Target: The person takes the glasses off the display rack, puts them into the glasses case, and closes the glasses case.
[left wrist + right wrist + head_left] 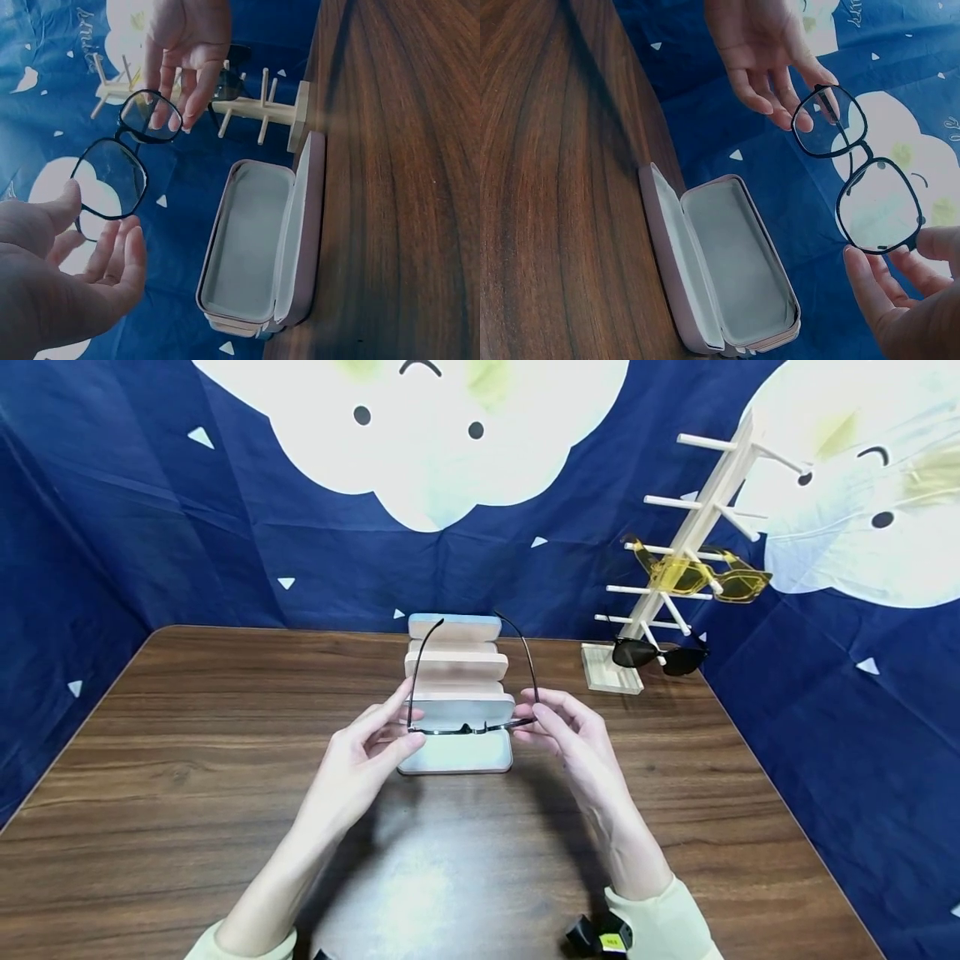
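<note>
A pair of black-framed eyeglasses (465, 729) with clear lenses hangs in the air, its temples unfolded and pointing away. My left hand (369, 747) pinches the left end of the frame near the hinge. At the other end, my right hand (566, 731) pinches the right hinge area between thumb and fingers. Below and behind the glasses stands a glasses case (455, 758) with several stacked sections, its front section open. In the left wrist view the pale grey lining (251, 240) shows bare, and the case's outside (667, 262) is pinkish.
A wooden display stand (697, 527) with pegs is at the back right. Yellow sunglasses (686, 577) and dark sunglasses (660, 656) hang on it. Near the right sleeve lies a small black object (598, 937) with a yellow label. Blue cloth (315, 560) rises behind the brown table (187, 735).
</note>
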Tool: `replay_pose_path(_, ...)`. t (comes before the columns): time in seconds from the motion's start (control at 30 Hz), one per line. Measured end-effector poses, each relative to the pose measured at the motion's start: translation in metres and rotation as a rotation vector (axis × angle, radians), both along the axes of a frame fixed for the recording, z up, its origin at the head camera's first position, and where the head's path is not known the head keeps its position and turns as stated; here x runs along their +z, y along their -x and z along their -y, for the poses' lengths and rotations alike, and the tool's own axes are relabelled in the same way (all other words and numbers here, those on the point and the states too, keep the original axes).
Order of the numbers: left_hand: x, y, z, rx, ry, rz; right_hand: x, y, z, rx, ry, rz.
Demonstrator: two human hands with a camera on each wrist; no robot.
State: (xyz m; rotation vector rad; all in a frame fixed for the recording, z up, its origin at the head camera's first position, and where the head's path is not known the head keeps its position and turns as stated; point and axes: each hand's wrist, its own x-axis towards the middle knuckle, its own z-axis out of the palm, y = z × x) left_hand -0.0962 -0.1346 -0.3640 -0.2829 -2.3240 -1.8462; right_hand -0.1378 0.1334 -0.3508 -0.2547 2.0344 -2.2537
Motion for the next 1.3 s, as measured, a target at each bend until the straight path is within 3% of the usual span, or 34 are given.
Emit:
replay_pose_path(0.73,-0.0032,0.0012,0.0020,-0.046,-0.011,-0.037,-0.0020,0.0012,-0.0005,-0.024,-0.010,-0.016)
replay_pose_path(1.3,-0.0011,-0.0006,0.0007,-0.006,0.046,-0.013,-0.0021,0.0005,-0.0007,-0.030,-0.002,-0.008)
